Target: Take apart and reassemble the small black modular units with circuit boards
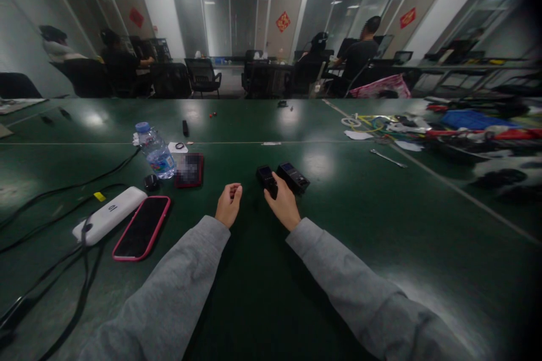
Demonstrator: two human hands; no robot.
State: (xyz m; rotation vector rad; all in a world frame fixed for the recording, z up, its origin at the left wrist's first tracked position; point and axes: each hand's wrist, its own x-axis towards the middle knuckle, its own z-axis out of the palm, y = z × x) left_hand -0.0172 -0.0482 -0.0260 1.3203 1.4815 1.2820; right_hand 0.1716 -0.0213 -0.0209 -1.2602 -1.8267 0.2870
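My right hand [283, 204] rests on the green table [339, 225] with its fingers wrapped round a small black device [266, 178]. A second black device [293, 176] with a small screen lies just right of it, touching or nearly touching the first. My left hand [229, 204] sits a little to the left, fingers curled in loosely with nothing visible in them. Both arms wear grey sleeves.
At the left lie a pink-edged phone [141, 228], a white power bank [109, 214] with black cables, a water bottle [155, 150] and a red-cased phone [189, 170]. Tools and clutter [444, 127] cover the far right. People sit at desks behind.
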